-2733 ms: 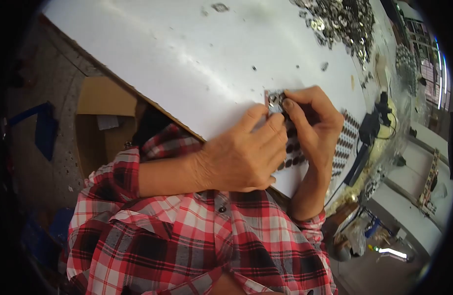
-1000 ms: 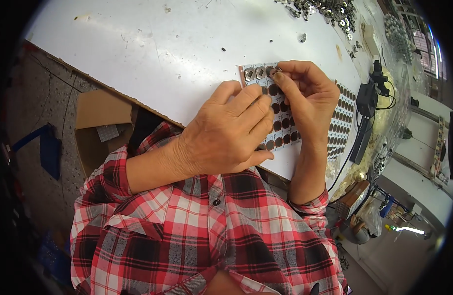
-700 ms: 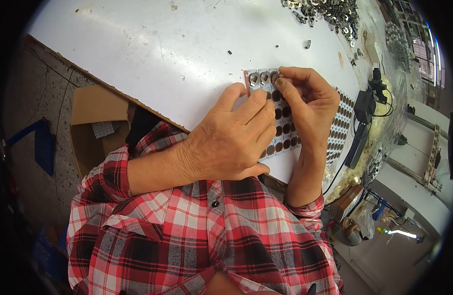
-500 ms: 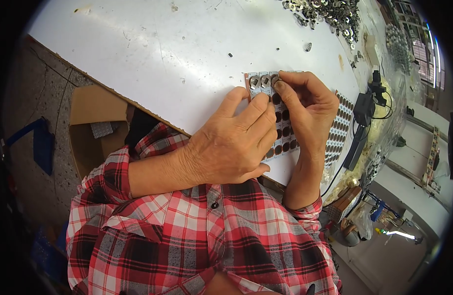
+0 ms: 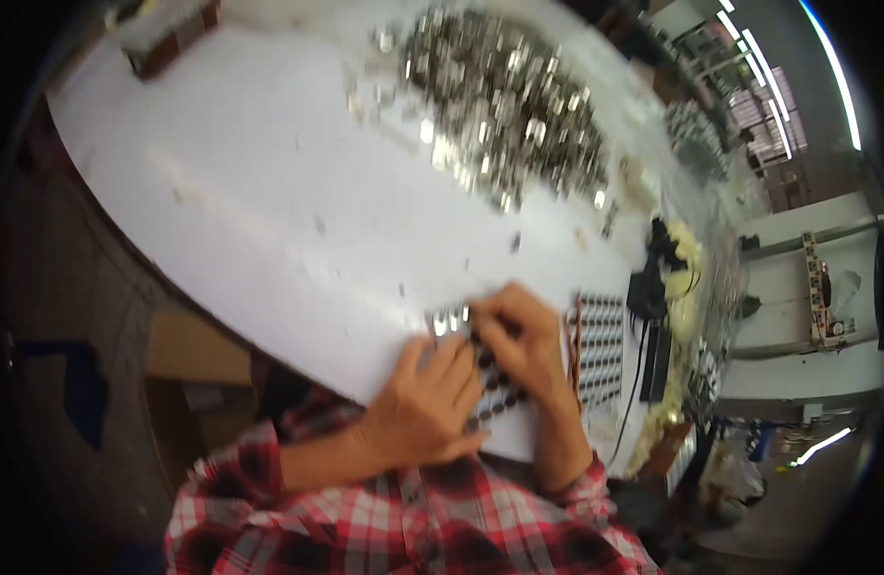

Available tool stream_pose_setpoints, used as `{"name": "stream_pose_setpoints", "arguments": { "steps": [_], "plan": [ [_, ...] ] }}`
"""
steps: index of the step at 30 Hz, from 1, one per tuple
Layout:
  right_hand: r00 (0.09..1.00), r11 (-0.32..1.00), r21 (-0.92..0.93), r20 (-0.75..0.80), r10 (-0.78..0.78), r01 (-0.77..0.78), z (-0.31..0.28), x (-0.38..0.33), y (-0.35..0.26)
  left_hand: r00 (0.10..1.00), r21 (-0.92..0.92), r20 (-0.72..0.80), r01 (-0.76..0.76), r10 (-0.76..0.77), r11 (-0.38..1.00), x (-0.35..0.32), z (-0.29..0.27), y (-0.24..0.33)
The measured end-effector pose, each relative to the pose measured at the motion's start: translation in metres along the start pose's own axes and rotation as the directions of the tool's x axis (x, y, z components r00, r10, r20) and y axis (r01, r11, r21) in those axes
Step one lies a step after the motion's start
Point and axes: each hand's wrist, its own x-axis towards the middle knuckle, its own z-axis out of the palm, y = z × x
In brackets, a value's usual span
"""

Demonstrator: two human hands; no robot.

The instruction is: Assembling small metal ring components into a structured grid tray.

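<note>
White for the counter (image 5: 269, 211), broad and flat, smooth by its look. At the far side of it, a big heap of metal pieces (image 5: 504, 105), shiny and blurred, probably hard, and light if taken one by one. To the right, a second sheet (image 5: 600, 345), dark-spotted in regular rows, lying flat. Near, to the left of it, close to the front edge of the counter, the worked sheet (image 5: 498, 395), pale, dark-spotted too, partly covered from view. Seems thin, light and rather stiff, like a board; likely to slide easily on such a surface, and perhaps to crack under strong pressing on one corner. Better to hold by the side edges, with flat fingers, keeping away from the middle. Over its left part, the left-hand grip (image 5: 423, 407), with fingers half curled, on the sheet or just above it; cannot tell about a firm hold. At its upper edge, the right-hand grip (image 5: 526, 340), with thumb and forefinger tips close together; cannot tell, because of the blur, about something between them. Along this same edge, smallest of all, a few silver pieces (image 5: 452, 322), probably slippery and easy to push aside; best to pinch by opposite sides, gently.
</note>
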Motion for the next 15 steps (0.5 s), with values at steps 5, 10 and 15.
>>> {"name": "stream_pose_setpoints", "arguments": {
  "steps": [5,10,15],
  "plan": [
    [0.991,0.993,0.006,-0.062,-0.114,0.115,0.011,-0.002,0.023,1.0,0.041,-0.004,-0.027,0.027,0.999,0.0,0.006,-0.002],
    [0.949,0.945,-0.25,-0.178,-0.261,0.213,0.018,-0.009,0.012,0.998,0.081,-0.043,-0.048,0.052,0.996,0.002,0.006,0.003],
    [0.948,0.971,-0.17,-0.243,-0.205,0.166,0.022,-0.009,0.016,0.995,0.076,-0.082,-0.05,0.056,0.996,0.003,0.006,0.0]
  ]
}}
